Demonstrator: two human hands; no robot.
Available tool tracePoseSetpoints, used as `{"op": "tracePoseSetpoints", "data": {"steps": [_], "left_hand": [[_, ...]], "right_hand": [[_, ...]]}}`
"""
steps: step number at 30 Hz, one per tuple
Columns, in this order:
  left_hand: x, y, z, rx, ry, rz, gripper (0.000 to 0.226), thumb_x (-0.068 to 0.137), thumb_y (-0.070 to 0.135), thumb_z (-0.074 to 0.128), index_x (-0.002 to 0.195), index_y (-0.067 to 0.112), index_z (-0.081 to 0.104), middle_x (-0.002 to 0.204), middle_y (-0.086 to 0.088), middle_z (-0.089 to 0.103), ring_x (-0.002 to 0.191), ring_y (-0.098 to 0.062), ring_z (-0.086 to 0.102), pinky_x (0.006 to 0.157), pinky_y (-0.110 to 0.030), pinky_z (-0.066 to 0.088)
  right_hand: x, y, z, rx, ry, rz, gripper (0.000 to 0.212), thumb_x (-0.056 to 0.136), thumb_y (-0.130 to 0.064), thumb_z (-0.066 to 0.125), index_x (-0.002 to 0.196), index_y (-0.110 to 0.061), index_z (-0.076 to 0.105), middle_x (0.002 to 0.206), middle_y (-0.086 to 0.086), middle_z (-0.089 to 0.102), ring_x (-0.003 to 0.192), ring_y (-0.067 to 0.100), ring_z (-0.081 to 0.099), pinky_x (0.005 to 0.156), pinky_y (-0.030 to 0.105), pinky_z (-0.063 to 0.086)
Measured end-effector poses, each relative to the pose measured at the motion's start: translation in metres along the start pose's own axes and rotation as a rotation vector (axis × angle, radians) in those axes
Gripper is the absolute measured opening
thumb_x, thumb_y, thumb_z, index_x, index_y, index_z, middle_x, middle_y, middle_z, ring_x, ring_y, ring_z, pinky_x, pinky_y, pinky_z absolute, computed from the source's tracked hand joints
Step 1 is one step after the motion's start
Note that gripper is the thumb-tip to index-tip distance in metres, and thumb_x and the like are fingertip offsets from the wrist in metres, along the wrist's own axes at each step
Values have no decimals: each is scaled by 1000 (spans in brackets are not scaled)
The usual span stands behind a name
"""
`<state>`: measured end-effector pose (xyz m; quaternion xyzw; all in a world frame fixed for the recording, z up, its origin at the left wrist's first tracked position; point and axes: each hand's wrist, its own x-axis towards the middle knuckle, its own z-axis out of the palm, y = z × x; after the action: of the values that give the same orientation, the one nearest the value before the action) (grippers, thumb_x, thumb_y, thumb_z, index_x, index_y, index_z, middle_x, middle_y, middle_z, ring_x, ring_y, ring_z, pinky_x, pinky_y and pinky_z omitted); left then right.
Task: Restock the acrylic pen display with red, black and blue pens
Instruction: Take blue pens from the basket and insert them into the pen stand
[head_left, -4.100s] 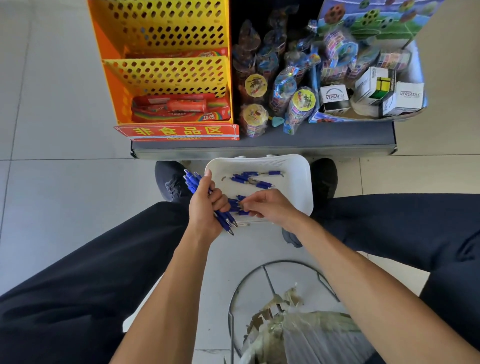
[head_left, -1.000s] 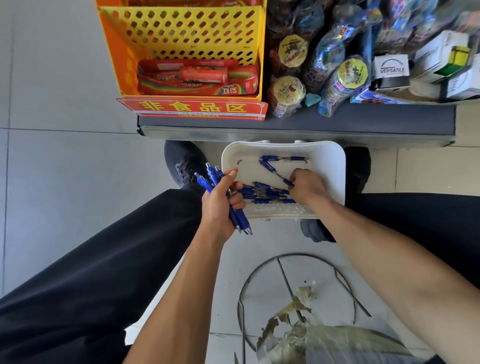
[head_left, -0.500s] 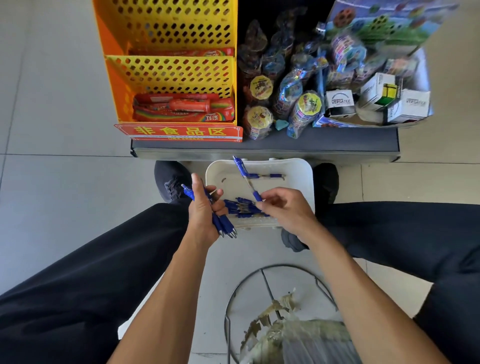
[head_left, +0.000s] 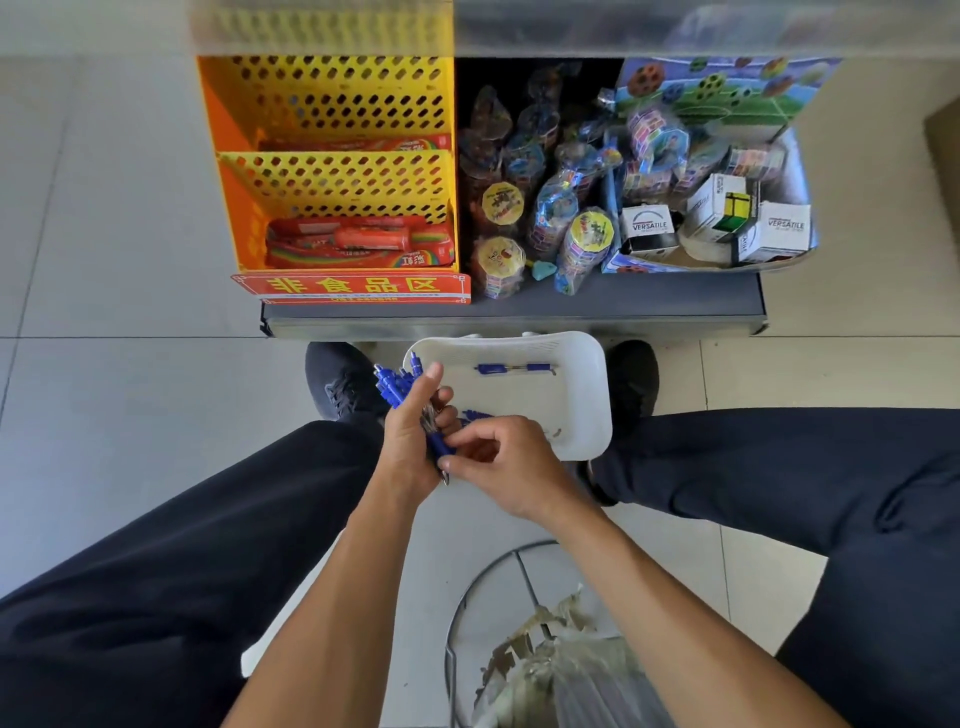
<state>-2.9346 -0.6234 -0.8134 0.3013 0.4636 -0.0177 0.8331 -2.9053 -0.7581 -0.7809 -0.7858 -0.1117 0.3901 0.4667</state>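
Gripping pens (head_left: 396, 385) in my left hand (head_left: 413, 447) at tray's (head_left: 587, 415) left edge, right hand (head_left: 506, 467) fingers pinching bundle's lower end, one pen (head_left: 514, 368) near tray's far edge.

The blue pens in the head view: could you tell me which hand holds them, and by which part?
The left hand grips a bundle of blue pens around their middles. The right hand pinches the bundle's lower end near the tips.

You are sitting in a shop: packaged toys (head_left: 571, 228) and boxed goods (head_left: 769, 234) are crowding a low shelf (head_left: 519, 317) behind a red aisle sign (head_left: 353, 287).
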Motion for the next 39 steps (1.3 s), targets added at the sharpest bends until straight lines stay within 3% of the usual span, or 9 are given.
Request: {"op": "tracePoseSetpoints", "data": {"steps": [5,8,11,16,20,23,28,35,39], "left_hand": [[5,1,-3,56,103,-4,33,84,40,77,80,19,51,64,3,42,51,-13,38,49,-27,39],[6,-2,2,186,110,102,28,98,24,65,78,15,48,58,2,42,50,-13,39,51,-28,40],[8,-9,1,320,103,127,31,98,15,64,75,15,43,56,3,37,50,-12,33,47,-25,36],[10,-10,-10,311,142,88,27,93,9,70,81,13,46,56,3,39,46,-9,31,44,-22,35],[17,-11,-24,281,145,64,34,91,-2,66,72,15,44,57,3,39,48,-10,30,44,-22,33],[24,-11,-27,279,146,58,34,91,-7,58,72,15,42,57,3,38,49,-10,29,44,-21,31],[28,-10,-23,290,134,45,32,91,-7,56,73,15,42,56,3,35,48,-10,28,46,-23,28],[26,-10,-23,260,109,42,34,92,0,63,70,16,43,56,3,36,48,-10,29,45,-23,32],[18,-6,-19,227,115,43,38,92,18,73,71,19,41,58,3,32,48,-10,26,47,-24,30]], "right_hand": [[1,6,7,39,-28,-10,10,87,-23,76,97,-20,78,83,-6,76,77,6,70,74,20,56],[12,19,-1,87,162,28,15,98,-23,62,92,-17,74,79,-3,73,76,15,67,69,27,52],[38,46,-15,-52,281,165,13,101,-19,57,103,-14,69,93,-5,70,86,15,66,68,18,48],[87,103,-33,-459,53,308,30,102,-12,50,130,-13,61,129,4,62,117,23,59,98,32,50],[108,132,-42,-722,-173,291,42,97,-9,53,138,-17,56,137,3,54,125,25,48,109,34,40],[120,142,-38,-775,-208,276,44,94,-9,57,137,-20,56,134,2,53,122,25,48,107,33,40],[129,144,-28,-780,-267,277,16,90,-9,60,103,-18,63,116,7,64,105,26,59,87,31,48],[127,138,-28,-801,-270,288,6,92,-16,63,94,-21,60,113,8,66,95,23,57,83,31,49],[113,124,-36,-726,-191,241,14,95,-15,60,108,-15,65,110,5,57,102,25,57,85,32,49]]}}
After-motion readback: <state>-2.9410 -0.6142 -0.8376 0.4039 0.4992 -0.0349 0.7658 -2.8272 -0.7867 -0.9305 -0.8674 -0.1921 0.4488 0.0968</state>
